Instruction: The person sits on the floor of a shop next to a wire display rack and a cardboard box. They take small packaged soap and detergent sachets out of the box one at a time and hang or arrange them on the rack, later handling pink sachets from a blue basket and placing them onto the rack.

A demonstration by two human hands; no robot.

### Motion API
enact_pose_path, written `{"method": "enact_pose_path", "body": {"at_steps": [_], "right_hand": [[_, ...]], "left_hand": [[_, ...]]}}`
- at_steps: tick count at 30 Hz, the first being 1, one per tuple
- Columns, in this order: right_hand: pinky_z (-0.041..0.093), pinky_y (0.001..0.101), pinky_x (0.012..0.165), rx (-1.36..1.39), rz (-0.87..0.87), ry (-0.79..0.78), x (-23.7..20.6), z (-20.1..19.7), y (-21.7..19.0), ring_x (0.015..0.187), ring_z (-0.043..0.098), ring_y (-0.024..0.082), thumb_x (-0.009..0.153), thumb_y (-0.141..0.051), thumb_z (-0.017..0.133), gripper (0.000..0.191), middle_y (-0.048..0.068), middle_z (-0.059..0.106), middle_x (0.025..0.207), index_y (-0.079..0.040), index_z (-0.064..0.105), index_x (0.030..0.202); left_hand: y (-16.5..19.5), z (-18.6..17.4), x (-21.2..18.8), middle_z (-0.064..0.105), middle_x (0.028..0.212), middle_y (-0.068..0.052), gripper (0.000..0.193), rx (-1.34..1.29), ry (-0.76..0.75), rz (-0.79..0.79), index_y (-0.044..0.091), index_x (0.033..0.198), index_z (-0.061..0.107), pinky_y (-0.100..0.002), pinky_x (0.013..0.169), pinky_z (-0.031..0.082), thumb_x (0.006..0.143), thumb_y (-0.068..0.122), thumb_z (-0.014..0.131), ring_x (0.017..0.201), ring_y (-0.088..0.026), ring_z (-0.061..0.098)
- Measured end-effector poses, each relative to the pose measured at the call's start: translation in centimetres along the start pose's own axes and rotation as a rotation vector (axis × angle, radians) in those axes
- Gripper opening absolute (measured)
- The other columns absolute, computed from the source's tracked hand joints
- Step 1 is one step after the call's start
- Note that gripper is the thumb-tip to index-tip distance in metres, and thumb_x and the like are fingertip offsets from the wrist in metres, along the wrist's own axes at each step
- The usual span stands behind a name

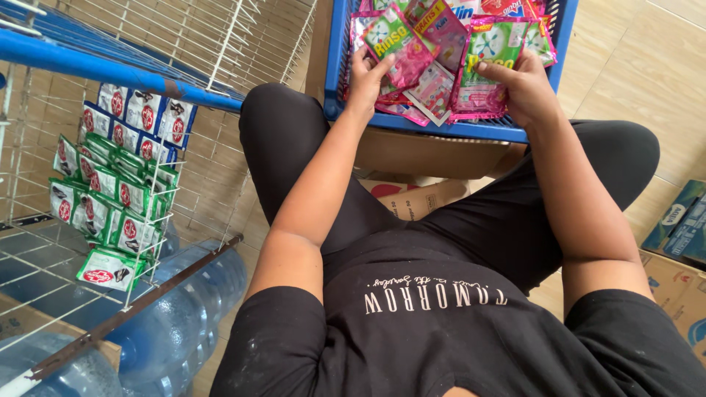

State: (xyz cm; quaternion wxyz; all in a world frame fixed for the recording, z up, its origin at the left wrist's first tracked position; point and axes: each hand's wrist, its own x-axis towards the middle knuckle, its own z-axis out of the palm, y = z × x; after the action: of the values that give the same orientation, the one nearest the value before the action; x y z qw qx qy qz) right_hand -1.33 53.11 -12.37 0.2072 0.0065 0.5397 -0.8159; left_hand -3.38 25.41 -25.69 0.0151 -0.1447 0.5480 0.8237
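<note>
Seen from above while seated: left hand (368, 77) pinching a pink-green sachet (397, 40), right hand (518, 84) gripping another sachet (485, 66), both lifted just over the blue basket (441, 129), perhaps for sorting. Left of basket, wire rack (110, 184) of hanging packets.

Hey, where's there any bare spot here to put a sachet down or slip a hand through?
The blue basket is crowded with pink sachets, both the left hand and right hand on them. Bare tiled floor lies right of the basket, above the cardboard boxes. The wire rack left is hung with green sachets.
</note>
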Motion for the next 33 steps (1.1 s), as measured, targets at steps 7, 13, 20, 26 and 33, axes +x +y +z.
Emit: {"method": "enact_pose_path", "body": {"at_steps": [7,13,20,26,33], "right_hand": [[0.060,0.0341,0.099,0.018,0.017,0.013,0.0,-0.4,-0.1,0.108,0.073,0.018,0.100,0.004,0.069,0.030,0.012,0.073,0.124,0.003,0.064,0.130],[0.061,0.0351,0.099,-0.035,0.033,0.031,0.5,-0.6,0.1,0.107,0.074,0.019,0.101,0.004,0.070,0.029,0.013,0.073,0.123,0.003,0.063,0.129],[0.061,0.0347,0.097,-0.075,0.042,0.011,0.7,-0.1,1.2,0.105,0.074,0.018,0.098,0.004,0.072,0.033,0.012,0.074,0.120,0.002,0.062,0.129],[0.060,0.0320,0.098,-0.132,0.034,-0.004,0.7,0.1,1.9,0.106,0.073,0.016,0.098,0.004,0.072,0.033,0.011,0.074,0.121,0.003,0.063,0.130],[0.062,0.0349,0.097,0.021,0.011,0.003,0.7,0.6,1.6,0.105,0.073,0.018,0.099,0.004,0.071,0.030,0.012,0.074,0.120,0.003,0.063,0.128]], "left_hand": [[-0.6,0.3,-1.4,0.065,0.129,-0.013,0.058,0.014,-0.058,0.141,0.003,0.140,0.049,-0.034,0.099,0.056,0.090,0.008,0.079,0.117,-0.018,0.066],[0.2,-1.0,-1.0,0.060,0.133,-0.011,0.070,-0.256,-0.116,-0.158,0.002,0.145,0.046,-0.042,0.096,0.053,0.086,0.010,0.081,0.120,-0.022,0.060],[-0.6,0.3,-0.6,0.059,0.135,-0.015,0.081,-0.461,-0.183,-0.203,0.004,0.152,0.032,-0.048,0.108,0.051,0.087,0.009,0.080,0.128,-0.028,0.058],[-0.9,0.6,-0.4,0.061,0.132,-0.014,0.066,-0.445,-0.144,-0.201,0.002,0.146,0.040,-0.050,0.103,0.052,0.089,0.006,0.075,0.122,-0.027,0.061],[-2.0,1.3,-1.5,0.070,0.125,-0.011,0.051,-0.122,-0.367,0.043,0.006,0.140,0.052,-0.034,0.106,0.052,0.094,-0.002,0.073,0.118,-0.019,0.066]]}}
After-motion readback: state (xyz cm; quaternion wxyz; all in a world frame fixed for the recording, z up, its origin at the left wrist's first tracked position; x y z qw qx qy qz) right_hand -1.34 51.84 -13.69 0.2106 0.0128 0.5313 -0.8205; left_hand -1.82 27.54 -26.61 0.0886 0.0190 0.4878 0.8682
